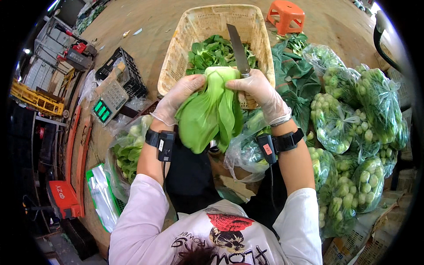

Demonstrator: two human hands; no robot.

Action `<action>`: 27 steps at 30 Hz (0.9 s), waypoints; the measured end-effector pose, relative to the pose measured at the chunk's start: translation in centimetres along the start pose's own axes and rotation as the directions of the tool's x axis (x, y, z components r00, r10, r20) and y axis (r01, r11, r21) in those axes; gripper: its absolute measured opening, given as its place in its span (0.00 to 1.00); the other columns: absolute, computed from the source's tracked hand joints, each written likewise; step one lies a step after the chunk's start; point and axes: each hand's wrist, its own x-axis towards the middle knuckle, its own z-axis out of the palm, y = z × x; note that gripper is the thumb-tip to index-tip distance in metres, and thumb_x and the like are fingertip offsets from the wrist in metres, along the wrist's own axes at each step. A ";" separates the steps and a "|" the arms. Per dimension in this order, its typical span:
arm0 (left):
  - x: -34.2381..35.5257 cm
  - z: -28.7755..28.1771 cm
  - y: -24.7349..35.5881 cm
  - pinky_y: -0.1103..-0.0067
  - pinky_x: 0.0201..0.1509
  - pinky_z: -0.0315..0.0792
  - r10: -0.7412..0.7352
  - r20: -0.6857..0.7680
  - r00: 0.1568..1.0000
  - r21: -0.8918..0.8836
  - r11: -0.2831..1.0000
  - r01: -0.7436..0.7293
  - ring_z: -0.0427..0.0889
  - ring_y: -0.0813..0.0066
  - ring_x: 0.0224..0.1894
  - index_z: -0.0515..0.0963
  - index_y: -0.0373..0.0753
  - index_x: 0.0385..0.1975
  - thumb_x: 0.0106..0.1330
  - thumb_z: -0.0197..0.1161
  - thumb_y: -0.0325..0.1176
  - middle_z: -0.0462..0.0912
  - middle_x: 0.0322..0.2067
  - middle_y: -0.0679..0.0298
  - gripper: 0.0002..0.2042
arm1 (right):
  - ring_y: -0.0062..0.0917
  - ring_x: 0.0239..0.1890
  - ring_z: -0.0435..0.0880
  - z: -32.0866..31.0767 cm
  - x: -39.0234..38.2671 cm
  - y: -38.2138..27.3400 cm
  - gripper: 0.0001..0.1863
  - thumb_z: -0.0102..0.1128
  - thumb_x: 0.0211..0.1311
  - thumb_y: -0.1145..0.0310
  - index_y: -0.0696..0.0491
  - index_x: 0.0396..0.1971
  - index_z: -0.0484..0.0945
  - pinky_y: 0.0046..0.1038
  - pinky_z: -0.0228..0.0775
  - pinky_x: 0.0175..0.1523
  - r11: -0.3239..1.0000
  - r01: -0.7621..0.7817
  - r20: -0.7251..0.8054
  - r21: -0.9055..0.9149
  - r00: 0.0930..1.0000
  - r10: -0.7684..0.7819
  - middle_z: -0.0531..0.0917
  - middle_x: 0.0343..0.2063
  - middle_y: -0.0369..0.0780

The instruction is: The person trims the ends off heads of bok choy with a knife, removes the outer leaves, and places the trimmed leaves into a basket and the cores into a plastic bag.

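A head of bok choy (pixel 211 106) hangs in front of me, its pale cut base up and its green leaves down. My left hand (pixel 179 99), in a thin clear glove, grips it at the left side near the base. In my gloved right hand (pixel 260 95) is a knife (pixel 239 49), its broad blade pointing up and away. The right thumb also presses against the bok choy's base. Just beyond both hands stands a dirty cream plastic crate (pixel 176 48), with loose green leaves (pixel 211 51) inside it.
Several clear bags of bok choy (pixel 332 123) pile up at the right, beside a dark green net sack (pixel 289 73). An orange stool (pixel 286 17) stands far right. At left are a digital scale (pixel 110 100), a black crate (pixel 121 73) and a red-orange pallet jack (pixel 66 198).
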 end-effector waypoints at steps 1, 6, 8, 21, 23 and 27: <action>0.6 -0.3 0.3 0.79 0.43 0.73 0.108 0.007 0.994 0.306 0.946 -0.105 0.78 0.73 0.40 0.73 0.33 0.47 0.62 0.57 0.39 0.80 0.35 0.61 0.18 | 0.15 0.13 0.73 0.6 0.0 -0.1 0.16 0.68 0.49 0.67 0.60 0.33 0.76 0.16 0.63 0.18 1.000 -0.004 0.000 -0.001 1.000 0.004 0.77 0.16 0.35; 1.8 0.4 -2.1 0.79 0.49 0.68 0.268 -0.022 0.963 0.631 0.751 -0.195 0.75 0.76 0.43 0.69 0.34 0.49 0.55 0.64 0.31 0.76 0.43 0.63 0.22 | 0.15 0.14 0.74 2.2 0.3 0.1 0.16 0.65 0.52 0.68 0.64 0.34 0.75 0.16 0.66 0.18 1.000 -0.005 -0.185 0.002 0.983 0.006 0.79 0.20 0.36; 1.5 0.8 -1.6 0.79 0.49 0.69 0.250 -0.034 0.968 0.503 0.841 -0.200 0.75 0.76 0.43 0.69 0.34 0.49 0.54 0.65 0.30 0.76 0.43 0.63 0.22 | 0.17 0.16 0.76 1.4 0.7 0.0 0.16 0.63 0.53 0.68 0.63 0.37 0.75 0.18 0.67 0.21 0.999 0.023 -0.197 0.034 0.980 -0.015 0.79 0.20 0.37; -1.6 1.6 -0.4 0.71 0.46 0.76 0.084 0.111 0.990 0.021 0.996 -0.087 0.78 0.62 0.43 0.64 0.32 0.52 0.48 0.65 0.36 0.74 0.45 0.52 0.30 | 0.14 0.17 0.73 2.6 -0.4 -3.3 0.27 0.71 0.44 0.65 0.60 0.45 0.75 0.17 0.67 0.22 0.979 0.063 0.092 -0.192 0.995 -0.046 0.79 0.22 0.37; -1.9 2.5 -0.6 0.71 0.48 0.74 0.023 0.057 0.998 -0.068 0.998 -0.019 0.77 0.63 0.45 0.64 0.33 0.53 0.48 0.64 0.35 0.73 0.46 0.52 0.31 | 0.14 0.17 0.74 2.0 0.1 -2.2 0.23 0.70 0.45 0.67 0.62 0.41 0.76 0.16 0.67 0.22 0.931 0.138 0.073 -0.339 0.990 -0.120 0.80 0.22 0.37; -2.2 1.8 -0.5 0.72 0.52 0.71 -0.126 0.089 0.988 0.008 0.992 0.126 0.75 0.63 0.47 0.63 0.33 0.54 0.45 0.65 0.33 0.74 0.46 0.54 0.33 | 0.13 0.16 0.75 1.4 -1.6 -3.6 0.18 0.68 0.46 0.66 0.61 0.37 0.78 0.15 0.65 0.21 0.966 -0.132 0.145 -0.221 0.975 0.166 0.79 0.17 0.36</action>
